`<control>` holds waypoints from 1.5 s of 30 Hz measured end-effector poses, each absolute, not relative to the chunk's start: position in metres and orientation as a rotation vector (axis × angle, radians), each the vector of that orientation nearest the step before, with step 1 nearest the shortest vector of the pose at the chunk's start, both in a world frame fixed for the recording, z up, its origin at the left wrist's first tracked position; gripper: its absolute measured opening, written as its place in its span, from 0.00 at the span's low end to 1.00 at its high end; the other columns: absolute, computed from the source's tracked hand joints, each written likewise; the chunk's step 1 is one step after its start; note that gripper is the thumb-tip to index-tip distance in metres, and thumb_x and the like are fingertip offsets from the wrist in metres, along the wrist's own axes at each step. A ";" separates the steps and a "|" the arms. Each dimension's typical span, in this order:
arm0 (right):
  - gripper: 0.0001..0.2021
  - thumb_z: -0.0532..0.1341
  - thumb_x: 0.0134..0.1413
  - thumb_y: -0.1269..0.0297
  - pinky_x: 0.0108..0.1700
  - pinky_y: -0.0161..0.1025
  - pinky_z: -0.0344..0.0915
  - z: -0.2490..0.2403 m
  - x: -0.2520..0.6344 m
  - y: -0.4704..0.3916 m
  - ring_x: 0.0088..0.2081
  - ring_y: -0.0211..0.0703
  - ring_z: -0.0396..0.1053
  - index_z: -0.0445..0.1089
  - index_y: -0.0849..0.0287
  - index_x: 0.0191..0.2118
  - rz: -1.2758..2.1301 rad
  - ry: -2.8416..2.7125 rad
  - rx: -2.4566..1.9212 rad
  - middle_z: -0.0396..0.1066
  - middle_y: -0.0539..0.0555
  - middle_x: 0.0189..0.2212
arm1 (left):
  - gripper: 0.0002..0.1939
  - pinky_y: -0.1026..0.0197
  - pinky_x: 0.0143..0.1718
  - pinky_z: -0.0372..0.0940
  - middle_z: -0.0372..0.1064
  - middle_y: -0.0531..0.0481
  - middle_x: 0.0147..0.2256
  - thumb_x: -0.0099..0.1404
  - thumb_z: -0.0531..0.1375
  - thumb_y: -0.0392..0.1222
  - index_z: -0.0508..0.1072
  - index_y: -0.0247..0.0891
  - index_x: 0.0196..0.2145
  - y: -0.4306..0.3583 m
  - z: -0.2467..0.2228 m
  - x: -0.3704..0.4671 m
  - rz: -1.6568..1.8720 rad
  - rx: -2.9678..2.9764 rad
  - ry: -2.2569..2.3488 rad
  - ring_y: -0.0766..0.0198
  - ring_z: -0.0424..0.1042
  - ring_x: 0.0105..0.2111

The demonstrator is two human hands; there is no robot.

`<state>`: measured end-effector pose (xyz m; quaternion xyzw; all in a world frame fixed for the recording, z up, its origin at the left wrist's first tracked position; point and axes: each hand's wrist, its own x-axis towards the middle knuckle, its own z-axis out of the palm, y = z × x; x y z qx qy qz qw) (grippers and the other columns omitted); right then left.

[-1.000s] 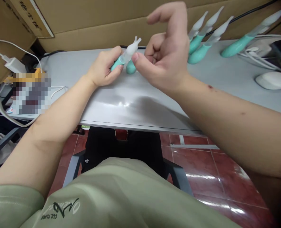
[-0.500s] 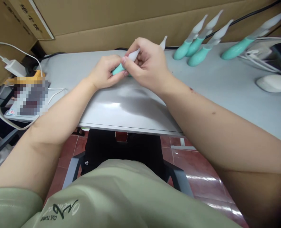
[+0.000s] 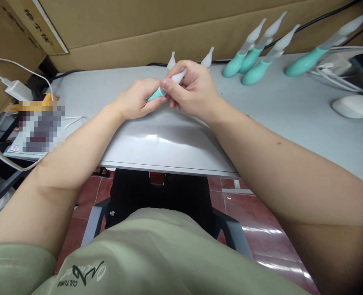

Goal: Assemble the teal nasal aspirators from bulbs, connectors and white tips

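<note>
Over the middle of the grey table (image 3: 156,151), my left hand (image 3: 138,98) is wrapped round the teal bulb (image 3: 157,94) of a bulb device. The fingers of my right hand (image 3: 192,88) pinch the same device at the base of its white pointed tip (image 3: 179,77), which points up and right. Its middle section is mostly hidden by my fingers. Behind my hands stand two more white tips, one on the left (image 3: 171,61) and one on the right (image 3: 207,58); their lower parts are hidden.
Several teal bulb devices with white tips (image 3: 258,73) stand along the back right, near a cardboard wall (image 3: 138,24). At the right edge are a white rounded object (image 3: 355,107) and cables. A white charger (image 3: 18,89) and a blurred-out item (image 3: 43,129) lie at left.
Both hands have come slightly nearer the table's front edge with the device. The left white tip behind them has come into view, and more of the right one shows.
</note>
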<state>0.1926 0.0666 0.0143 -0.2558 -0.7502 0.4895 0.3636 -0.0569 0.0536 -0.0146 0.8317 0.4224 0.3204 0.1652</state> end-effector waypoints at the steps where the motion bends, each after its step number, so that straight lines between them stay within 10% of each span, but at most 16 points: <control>1: 0.38 0.87 0.50 0.25 0.39 0.51 0.67 0.014 0.193 0.068 0.33 0.49 0.71 0.67 0.46 0.41 1.265 -1.927 -0.651 0.76 0.48 0.34 | 0.21 0.33 0.72 0.76 0.89 0.40 0.50 0.83 0.67 0.67 0.90 0.49 0.46 0.054 -0.014 -0.057 0.915 2.352 1.222 0.34 0.86 0.56; 11: 0.44 0.89 0.44 0.20 0.28 0.45 0.64 -0.001 0.183 0.077 0.27 0.44 0.71 0.67 0.48 0.40 1.401 -1.733 -0.499 0.76 0.47 0.28 | 0.27 0.35 0.66 0.77 0.84 0.39 0.47 0.84 0.64 0.73 0.85 0.47 0.45 0.066 -0.019 -0.067 0.973 2.469 1.200 0.37 0.85 0.54; 17: 0.37 0.83 0.66 0.25 0.22 0.42 0.58 -0.003 0.183 0.087 0.21 0.39 0.66 0.64 0.48 0.45 1.425 -1.476 -0.297 0.76 0.45 0.27 | 0.46 0.41 0.50 0.76 0.79 0.41 0.40 0.79 0.51 0.95 0.79 0.49 0.42 0.074 -0.019 -0.085 1.167 2.599 1.290 0.48 0.78 0.40; 35: 0.30 0.83 0.75 0.34 0.30 0.38 0.65 -0.009 0.192 0.083 0.29 0.39 0.72 0.71 0.52 0.43 1.322 -1.910 -0.402 0.74 0.47 0.28 | 0.35 0.57 0.42 0.73 0.87 0.40 0.45 0.63 0.84 0.77 0.90 0.39 0.42 0.067 -0.012 -0.086 0.961 2.207 1.279 0.58 0.81 0.40; 41: 0.30 0.81 0.76 0.32 0.33 0.39 0.66 -0.013 0.195 0.082 0.30 0.41 0.71 0.72 0.52 0.45 1.290 -2.002 -0.410 0.72 0.47 0.27 | 0.47 0.51 0.55 0.82 0.89 0.32 0.62 0.65 0.81 0.78 0.90 0.38 0.67 0.073 -0.015 -0.098 1.051 2.343 1.281 0.48 0.88 0.56; 45: 0.35 0.73 0.78 0.20 0.34 0.40 0.67 -0.018 0.192 0.085 0.32 0.41 0.70 0.70 0.52 0.47 1.252 -1.945 -0.367 0.73 0.50 0.32 | 0.43 0.52 0.44 0.81 0.89 0.39 0.46 0.70 0.75 0.86 0.95 0.42 0.55 0.068 -0.005 -0.096 1.403 2.433 1.070 0.56 0.86 0.40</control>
